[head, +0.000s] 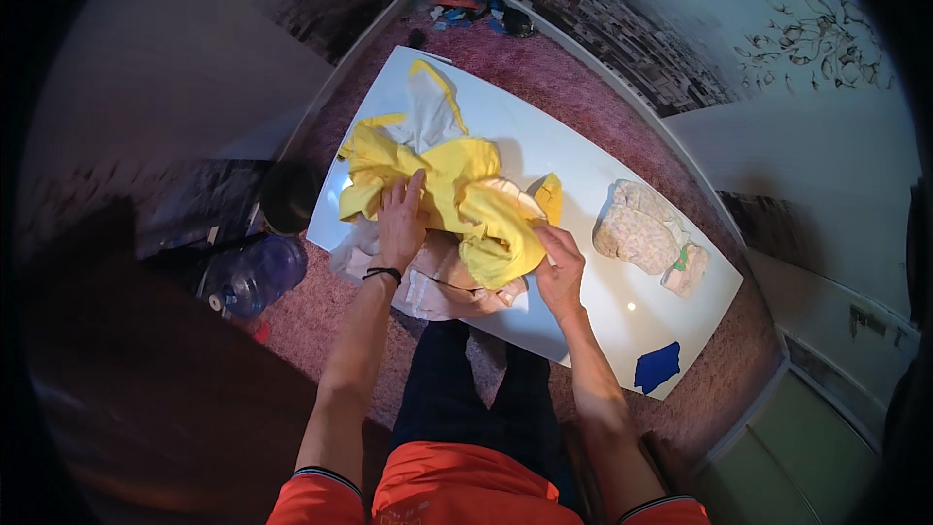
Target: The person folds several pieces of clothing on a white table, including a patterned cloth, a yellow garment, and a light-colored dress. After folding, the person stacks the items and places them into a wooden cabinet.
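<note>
A yellow garment (452, 168) with a white lining lies rumpled across the white table in front of me. My left hand (401, 222) rests on it from above, fingers spread over the cloth, with a dark band at the wrist. At the garment's right edge, my right hand (560, 259) pinches the cloth between thumb and fingers. Behind that hand a yellow pointed piece (549, 197) stands up; whether it belongs to the garment I cannot tell. Pale pink clothing (430, 292) lies partly beneath the yellow cloth and overhangs the near table edge.
On the right of the white table (583, 321) lie a folded patterned cloth item (641, 222), a smaller patterned piece (686, 270) and a blue cloth (657, 367). A large water bottle (266, 277) lies on the pink carpet (342, 313) at left. Clutter (466, 11) fills the far corner.
</note>
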The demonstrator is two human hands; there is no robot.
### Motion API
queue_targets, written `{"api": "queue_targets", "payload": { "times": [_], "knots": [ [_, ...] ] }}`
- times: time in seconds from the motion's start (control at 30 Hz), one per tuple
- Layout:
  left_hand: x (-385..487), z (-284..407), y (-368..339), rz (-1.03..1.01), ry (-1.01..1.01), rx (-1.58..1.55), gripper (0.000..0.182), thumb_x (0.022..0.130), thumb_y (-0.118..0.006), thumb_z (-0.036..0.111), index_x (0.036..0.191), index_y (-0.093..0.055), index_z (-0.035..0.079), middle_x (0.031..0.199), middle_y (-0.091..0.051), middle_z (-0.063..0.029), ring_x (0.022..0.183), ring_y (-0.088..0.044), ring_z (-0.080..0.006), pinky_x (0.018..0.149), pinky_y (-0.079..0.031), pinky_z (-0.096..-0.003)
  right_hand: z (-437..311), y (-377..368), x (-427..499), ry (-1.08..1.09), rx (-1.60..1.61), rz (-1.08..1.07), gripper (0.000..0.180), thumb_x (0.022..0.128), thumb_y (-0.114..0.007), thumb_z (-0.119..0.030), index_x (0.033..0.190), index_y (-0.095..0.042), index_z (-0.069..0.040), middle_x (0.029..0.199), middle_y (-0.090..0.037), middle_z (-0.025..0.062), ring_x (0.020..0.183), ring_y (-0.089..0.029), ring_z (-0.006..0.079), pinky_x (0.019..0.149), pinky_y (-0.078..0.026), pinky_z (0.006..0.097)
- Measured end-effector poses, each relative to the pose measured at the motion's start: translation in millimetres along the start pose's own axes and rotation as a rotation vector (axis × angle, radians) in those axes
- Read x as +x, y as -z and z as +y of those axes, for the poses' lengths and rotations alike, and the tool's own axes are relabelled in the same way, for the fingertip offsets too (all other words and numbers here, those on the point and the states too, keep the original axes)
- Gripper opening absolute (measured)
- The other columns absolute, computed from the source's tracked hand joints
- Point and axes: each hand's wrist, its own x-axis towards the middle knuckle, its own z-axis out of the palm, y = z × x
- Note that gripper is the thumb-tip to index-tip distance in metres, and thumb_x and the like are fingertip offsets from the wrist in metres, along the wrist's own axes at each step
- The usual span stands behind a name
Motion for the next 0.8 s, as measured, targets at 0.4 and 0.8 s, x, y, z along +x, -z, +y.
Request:
{"api": "queue_targets", "payload": {
  "times": [0.4,0.8],
  "knots": [
    [5,61,28,-0.078,-0.367,-0.256,0.035,0.08,-0.068,0.002,0.115,-0.068,0.002,0.097,-0.066,-0.0145,0.093,-0.065,-0.0367,0.082,-0.051,-0.0482,-17,-16,20,0.02,-0.14,-0.088,0.065,0.079,-0.051,0.021,0.138,-0.067,-0.002,0.143,-0.063,0.0207,0.129,-0.064,0.0371,0.108,-0.054,0.0407],
    [-118,31,-2,-0.235,0.157,-0.157,0.058,0.085,-0.077,0.013,0.14,-0.06,0.009,0.14,-0.056,-0.0201,0.129,-0.052,-0.0452,0.103,-0.05,-0.0557,20,-96,46,-0.177,-0.149,-0.187,0.024,0.092,-0.07,-0.007,0.113,-0.076,0.002,0.104,-0.074,0.0257,0.096,-0.071,0.0416,0.086,-0.057,0.0455]
  ]
}}
